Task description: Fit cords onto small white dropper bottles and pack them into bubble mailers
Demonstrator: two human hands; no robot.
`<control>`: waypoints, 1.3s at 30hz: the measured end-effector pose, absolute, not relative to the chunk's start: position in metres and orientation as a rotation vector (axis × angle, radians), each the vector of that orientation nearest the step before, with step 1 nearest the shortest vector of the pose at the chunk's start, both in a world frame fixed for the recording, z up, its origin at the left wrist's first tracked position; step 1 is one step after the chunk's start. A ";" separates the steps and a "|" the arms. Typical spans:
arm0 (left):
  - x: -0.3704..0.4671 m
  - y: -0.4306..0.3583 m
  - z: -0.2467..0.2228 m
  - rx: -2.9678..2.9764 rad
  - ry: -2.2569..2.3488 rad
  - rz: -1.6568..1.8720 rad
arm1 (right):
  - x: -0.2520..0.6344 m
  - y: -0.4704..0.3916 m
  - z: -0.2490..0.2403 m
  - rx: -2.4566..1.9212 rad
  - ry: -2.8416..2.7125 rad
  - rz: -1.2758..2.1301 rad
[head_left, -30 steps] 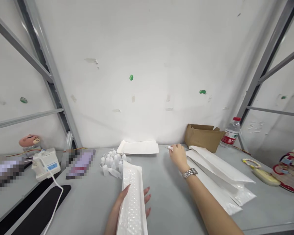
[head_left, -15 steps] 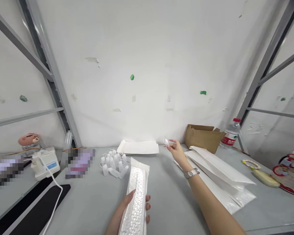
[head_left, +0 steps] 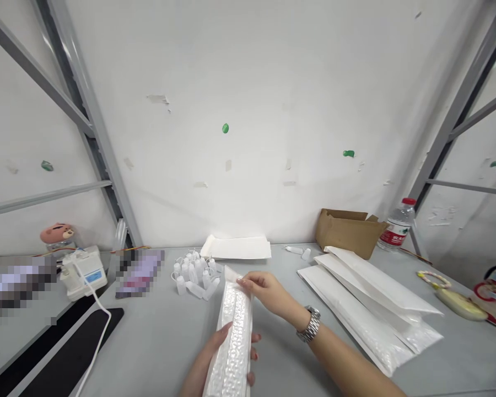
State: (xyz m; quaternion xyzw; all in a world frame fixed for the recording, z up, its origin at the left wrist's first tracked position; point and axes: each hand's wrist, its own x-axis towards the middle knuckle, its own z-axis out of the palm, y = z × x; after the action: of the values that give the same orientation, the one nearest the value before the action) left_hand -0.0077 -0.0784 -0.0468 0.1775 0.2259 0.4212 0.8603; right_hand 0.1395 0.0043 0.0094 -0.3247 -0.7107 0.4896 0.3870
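A padded bubble mailer point(head_left: 235, 358) stands tilted in front of me, its bubbled face toward me. My left hand point(head_left: 210, 351) is wrapped round its lower part, thumb in front and fingertips showing at the right edge. At the top, my right hand point(head_left: 270, 293) pinches the mailer's edge near the flap. Left of the mailer sits a cluster of small translucent plastic bottles point(head_left: 196, 273) with tethered caps, some upright and some lying down. Two more small bottles point(head_left: 295, 250) lie near the wall, beyond my right hand.
Several white mailers point(head_left: 355, 309) are stacked at right, before a brown cardboard box point(head_left: 349, 234) and a water bottle point(head_left: 398, 226). A flat white mailer point(head_left: 240, 248) lies by the wall. A white device point(head_left: 85, 273) with a cable and a blurred phone point(head_left: 143, 274) are at left.
My right hand has let go of a small bottle by the wall and come back toward me to the mailer's top edge. My left hand still holds the mailer.
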 end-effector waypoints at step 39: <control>-0.002 -0.081 -0.026 0.293 0.652 0.893 | 0.241 0.088 -0.005 -1.758 -1.427 0.323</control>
State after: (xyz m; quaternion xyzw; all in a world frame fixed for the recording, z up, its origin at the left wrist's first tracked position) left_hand -0.0018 -0.0812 -0.0261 0.1388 0.3087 0.4223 0.8409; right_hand 0.2414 0.0879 -0.0052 -0.6994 -0.5678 0.1286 0.4145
